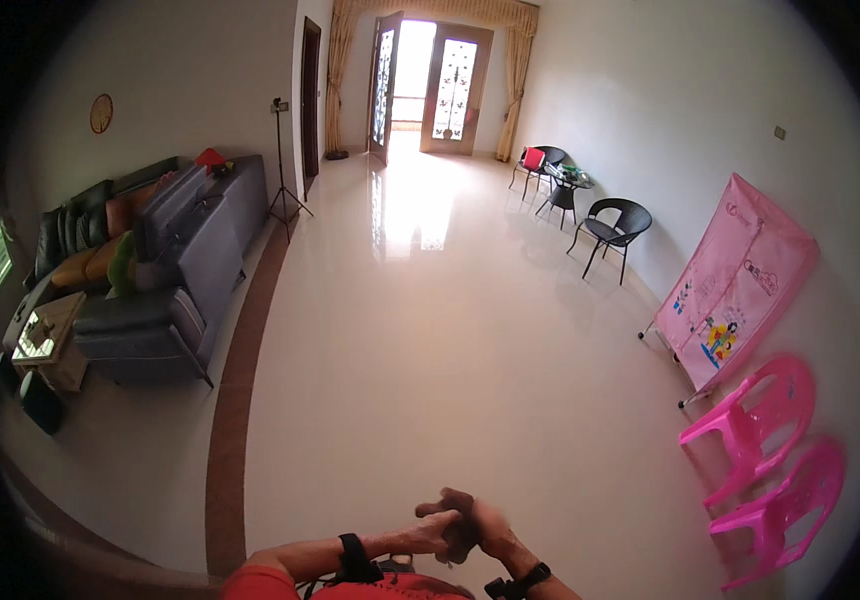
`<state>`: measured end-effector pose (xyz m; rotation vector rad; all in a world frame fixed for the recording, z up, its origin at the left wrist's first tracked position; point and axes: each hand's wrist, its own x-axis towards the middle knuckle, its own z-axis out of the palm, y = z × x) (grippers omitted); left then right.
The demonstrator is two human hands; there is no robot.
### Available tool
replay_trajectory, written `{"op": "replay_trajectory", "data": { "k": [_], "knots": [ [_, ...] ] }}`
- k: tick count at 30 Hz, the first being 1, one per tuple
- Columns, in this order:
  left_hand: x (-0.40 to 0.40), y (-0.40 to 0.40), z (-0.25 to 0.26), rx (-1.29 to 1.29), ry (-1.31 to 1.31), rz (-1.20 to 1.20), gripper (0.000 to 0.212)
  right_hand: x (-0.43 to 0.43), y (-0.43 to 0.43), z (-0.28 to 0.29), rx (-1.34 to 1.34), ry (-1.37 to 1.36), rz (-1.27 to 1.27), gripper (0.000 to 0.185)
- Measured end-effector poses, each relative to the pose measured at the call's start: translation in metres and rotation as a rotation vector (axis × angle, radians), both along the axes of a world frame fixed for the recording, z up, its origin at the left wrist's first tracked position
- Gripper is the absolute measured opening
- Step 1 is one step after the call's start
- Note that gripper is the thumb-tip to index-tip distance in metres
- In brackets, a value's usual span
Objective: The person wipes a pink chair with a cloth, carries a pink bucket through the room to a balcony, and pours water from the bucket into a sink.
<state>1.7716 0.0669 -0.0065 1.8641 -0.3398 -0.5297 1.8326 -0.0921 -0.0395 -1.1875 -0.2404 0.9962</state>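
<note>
My left hand (437, 529) and my right hand (491, 525) meet low in the middle of the head view, in front of my red shirt (392, 589). Between and over them is a dark brown shape (461, 534) with finger-like ends; whether it is a glove, another soft thing or shaded fingers is not clear. The fingers overlap and blur, so their hold cannot be made out. Black straps (355, 556) circle both wrists. Beneath the hands lies the glossy tiled floor (400, 390).
A grey sofa (227, 202) and stone-like coffee table (55, 330) stand left, beside a black tripod (280, 165). Pink plastic chairs (752, 420), a pink fabric wardrobe (737, 277) and black wicker chairs (614, 225) line the right wall. A double door (456, 90) stands partly open ahead.
</note>
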Motion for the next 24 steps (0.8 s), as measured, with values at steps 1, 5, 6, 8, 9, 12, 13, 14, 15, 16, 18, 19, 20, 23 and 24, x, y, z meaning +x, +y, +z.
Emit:
{"op": "replay_trajectory", "data": {
  "k": [1,5,6,8,9,12,13,14,15,16,18,19,20,23,24],
  "knots": [
    [0.018,-0.003,0.008,-0.019,0.076,-0.05,0.052,0.01,-0.007,0.004,0.02,0.059,-0.101,0.044],
    [0.075,-0.016,0.001,-0.298,0.071,-0.02,0.053,0.056,-0.043,-0.02,0.188,0.176,-0.539,0.032],
    [0.089,-0.015,-0.01,-0.38,-0.076,-0.082,0.054,0.065,-0.04,-0.003,-0.14,-0.308,-0.468,0.026],
    [0.125,-0.03,-0.029,-0.677,-0.022,-0.124,0.058,0.086,-0.048,0.023,-0.245,-0.49,-0.492,0.025],
    [0.149,-0.041,-0.033,-0.732,0.109,-0.178,0.065,0.101,-0.057,0.022,-0.053,-0.153,-0.581,0.029],
    [0.207,-0.049,-0.052,-0.584,0.191,-0.138,0.053,0.161,-0.059,0.028,0.116,-0.159,-0.452,0.035],
    [0.22,-0.047,-0.046,-0.537,0.168,-0.093,0.051,0.185,-0.057,0.023,0.127,-0.162,-0.395,0.035],
    [0.235,-0.044,-0.041,-0.503,0.143,-0.04,0.049,0.209,-0.054,0.019,0.186,-0.183,-0.321,0.035],
    [0.25,-0.041,-0.038,-0.469,0.118,0.004,0.048,0.23,-0.048,0.016,0.243,-0.196,-0.257,0.036],
    [0.263,-0.034,-0.032,-0.437,0.094,0.05,0.046,0.244,-0.031,0.033,0.13,-0.159,-0.235,0.035],
    [0.285,-0.016,-0.029,-0.37,0.058,0.145,0.042,0.283,-0.012,0.015,0.07,-0.221,-0.079,0.034],
    [0.295,-0.007,-0.029,-0.336,0.044,0.19,0.04,0.302,-0.002,0.013,-0.003,-0.287,0.029,0.033],
    [0.305,0.001,-0.033,-0.298,0.04,0.231,0.039,0.317,0.01,0.01,0.012,-0.328,0.059,0.031],
    [0.336,0.026,-0.051,-0.168,0.015,0.309,0.034,0.375,0.037,-0.017,0.129,-0.19,0.023,0.031],
    [0.348,0.036,-0.059,-0.115,0.009,0.329,0.032,0.393,0.047,-0.012,0.136,-0.194,0.044,0.031]
  ]
}}
